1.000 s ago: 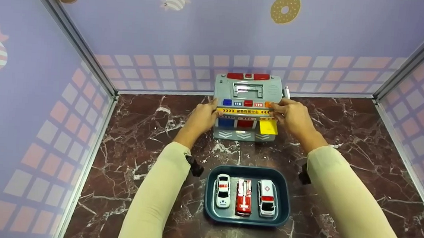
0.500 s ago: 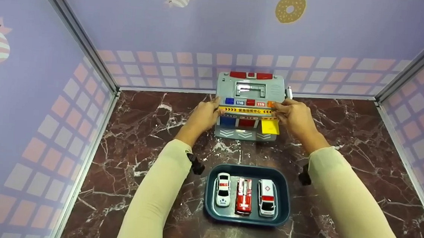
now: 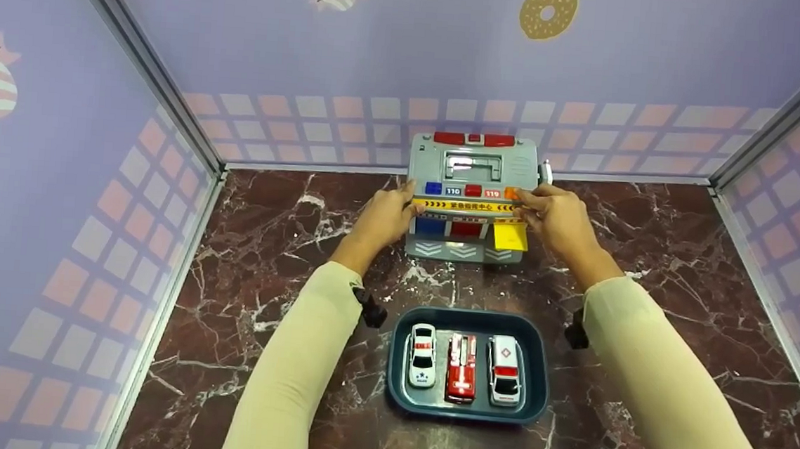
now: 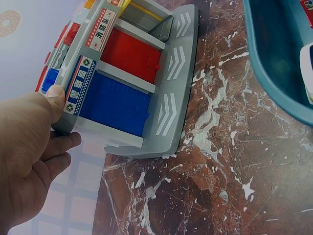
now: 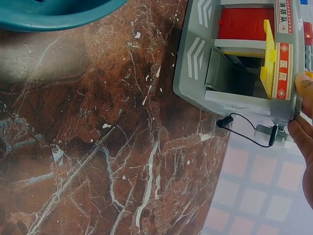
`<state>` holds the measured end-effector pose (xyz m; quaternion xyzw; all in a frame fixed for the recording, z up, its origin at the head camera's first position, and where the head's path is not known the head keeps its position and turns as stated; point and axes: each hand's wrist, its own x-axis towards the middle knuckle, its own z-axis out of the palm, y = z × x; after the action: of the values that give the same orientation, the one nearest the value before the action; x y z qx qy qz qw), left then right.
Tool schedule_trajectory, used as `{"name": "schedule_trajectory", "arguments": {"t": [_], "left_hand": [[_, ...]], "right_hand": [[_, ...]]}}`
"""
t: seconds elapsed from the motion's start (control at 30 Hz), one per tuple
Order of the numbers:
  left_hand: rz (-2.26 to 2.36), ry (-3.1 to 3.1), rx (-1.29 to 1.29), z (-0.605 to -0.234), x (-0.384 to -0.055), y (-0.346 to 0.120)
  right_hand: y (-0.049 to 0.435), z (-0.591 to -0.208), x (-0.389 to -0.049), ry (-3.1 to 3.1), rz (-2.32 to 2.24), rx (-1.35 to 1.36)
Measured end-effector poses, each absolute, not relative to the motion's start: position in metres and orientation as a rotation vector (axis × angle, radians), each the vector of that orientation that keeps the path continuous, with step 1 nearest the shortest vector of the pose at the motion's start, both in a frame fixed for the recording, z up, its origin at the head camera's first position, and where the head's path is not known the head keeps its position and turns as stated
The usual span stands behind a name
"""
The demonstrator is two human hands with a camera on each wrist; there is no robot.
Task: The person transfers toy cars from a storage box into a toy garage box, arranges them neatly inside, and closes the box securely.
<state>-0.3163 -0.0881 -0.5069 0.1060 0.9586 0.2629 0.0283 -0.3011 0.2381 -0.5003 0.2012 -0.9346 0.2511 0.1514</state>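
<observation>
A grey toy garage (image 3: 425, 163) with red lights on top stands against the back wall. My left hand (image 3: 388, 216) grips its left front edge, thumb on top and fingers beneath in the left wrist view. On the opposite side, my right hand (image 3: 557, 216) pinches the front edge, with a digit at the orange button (image 3: 511, 193). The yellow door (image 3: 510, 237) on the right is swung up, and the bay behind it shows in the right wrist view. The blue door (image 4: 115, 103) and red door (image 4: 131, 56) are down.
Nearer the person sits a dark teal tray (image 3: 464, 416). It holds a white toy police car (image 3: 423, 356), a red toy fire engine (image 3: 461, 370) and a white toy ambulance (image 3: 504, 369). A black cord (image 5: 247, 138) hangs at the garage's right side. Patterned walls enclose the marbled surface.
The head view has shifted slightly. Both hands keep their hold on the toy garage, and the yellow door stays up.
</observation>
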Motion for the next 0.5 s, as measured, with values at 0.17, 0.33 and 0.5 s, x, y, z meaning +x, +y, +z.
{"name": "schedule_trajectory", "arguments": {"t": [0.17,0.33,0.5], "left_hand": [[0.819,2.965,0.331,-0.5082,-0.3167,-0.0888],[0.829,2.971,0.348,-0.5082,-0.3164,-0.0897],[0.822,2.966,0.352,-0.5082,-0.3163,-0.0901]], "right_hand": [[0.2389,-0.5007,-0.3011,-2.687,0.719,0.585],[0.238,-0.4971,-0.3005,-2.748,0.704,0.573],[0.2368,-0.4909,-0.2968,-2.846,0.654,0.577]]}}
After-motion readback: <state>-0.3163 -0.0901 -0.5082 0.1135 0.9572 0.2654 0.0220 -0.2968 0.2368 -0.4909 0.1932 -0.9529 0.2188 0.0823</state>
